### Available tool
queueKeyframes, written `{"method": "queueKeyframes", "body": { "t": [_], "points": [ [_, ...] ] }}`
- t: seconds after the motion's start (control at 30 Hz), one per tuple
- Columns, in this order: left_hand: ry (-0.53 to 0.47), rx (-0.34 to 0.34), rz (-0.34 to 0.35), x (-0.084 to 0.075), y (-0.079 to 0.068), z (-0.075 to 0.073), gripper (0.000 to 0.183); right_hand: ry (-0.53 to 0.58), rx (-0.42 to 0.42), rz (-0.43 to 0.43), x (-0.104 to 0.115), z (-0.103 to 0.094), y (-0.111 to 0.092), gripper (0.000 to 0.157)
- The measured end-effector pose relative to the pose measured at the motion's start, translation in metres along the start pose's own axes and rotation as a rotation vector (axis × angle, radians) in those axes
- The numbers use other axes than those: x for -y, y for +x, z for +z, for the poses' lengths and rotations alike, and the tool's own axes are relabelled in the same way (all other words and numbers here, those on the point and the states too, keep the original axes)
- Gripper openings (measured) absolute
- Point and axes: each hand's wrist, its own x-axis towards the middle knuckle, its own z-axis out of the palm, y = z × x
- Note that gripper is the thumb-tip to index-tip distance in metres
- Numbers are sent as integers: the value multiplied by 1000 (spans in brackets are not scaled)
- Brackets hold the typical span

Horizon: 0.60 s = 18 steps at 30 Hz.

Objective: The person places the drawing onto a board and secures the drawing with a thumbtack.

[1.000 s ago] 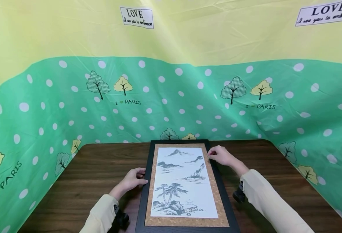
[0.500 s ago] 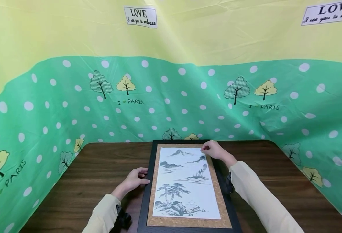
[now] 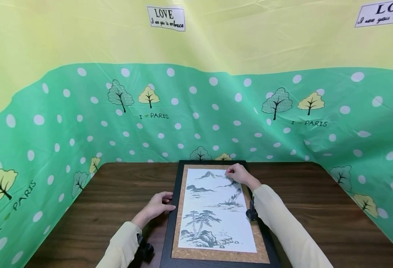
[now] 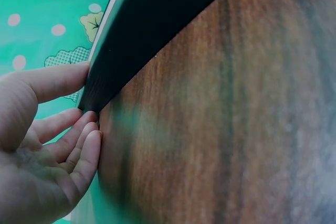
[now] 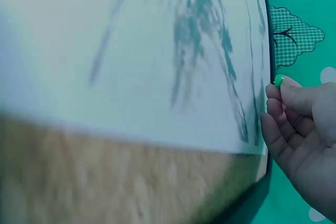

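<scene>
A cork board (image 3: 216, 254) with a black frame (image 3: 171, 227) lies on the table, bearing a white sheet (image 3: 196, 203) printed with grey mountains, trees and rocks. At the frame's left side my left hand (image 3: 155, 206) holds the edge between thumb and fingers; the left wrist view has its thumb (image 4: 63, 80) at the upper edge and the fingertips lower down. My right hand (image 3: 240, 174) is at the sheet's upper right part. Between its thumb and index finger it pinches a small green push pin (image 5: 279, 81); the pin's point is hidden.
The brown wooden table (image 3: 122, 186) extends on both sides of the board. Behind and around it hangs a green and yellow cloth (image 3: 203, 104) with white dots and trees. Dark wrist cameras (image 3: 251, 214) are worn on both wrists.
My right hand has moved left, from the frame's right edge onto the sheet's upper right part. My left hand stays at the frame's left edge. The head view has shifted slightly.
</scene>
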Motion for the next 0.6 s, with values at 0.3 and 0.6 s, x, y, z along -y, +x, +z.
{"method": "queueKeyframes", "body": {
  "t": [0.3,0.6],
  "points": [
    [0,8,-3,4,1,1,48,65,-32,96,0,8,6,15],
    [-16,3,10,7,2,2,48,64,-85,219,2,14,16,15]
  ]
}}
